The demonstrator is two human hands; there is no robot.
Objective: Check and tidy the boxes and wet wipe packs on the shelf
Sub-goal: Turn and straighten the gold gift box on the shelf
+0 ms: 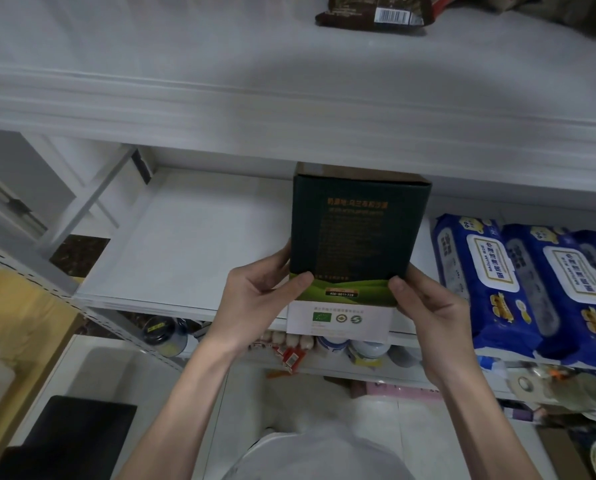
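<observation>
Above the left hand [255,299] and the right hand [431,310] runs a thick white upper shelf [220,98] in dim, even light. A white shelf board [185,244] stretches out to the left of the left hand. Farther left stand a white panelled cabinet door [30,188] and a patch of dark speckled floor [78,254]. A yellow wooden surface [16,306] sits lower left, and pale floor tiles [248,410] show beneath both wrists.

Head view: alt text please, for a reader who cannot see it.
A left hand and a right hand grip the lower corners of a dark green box, held upright at the front edge of a white shelf. Blue wet wipe packs lie to its right; a brown bag sits on the shelf above.
</observation>
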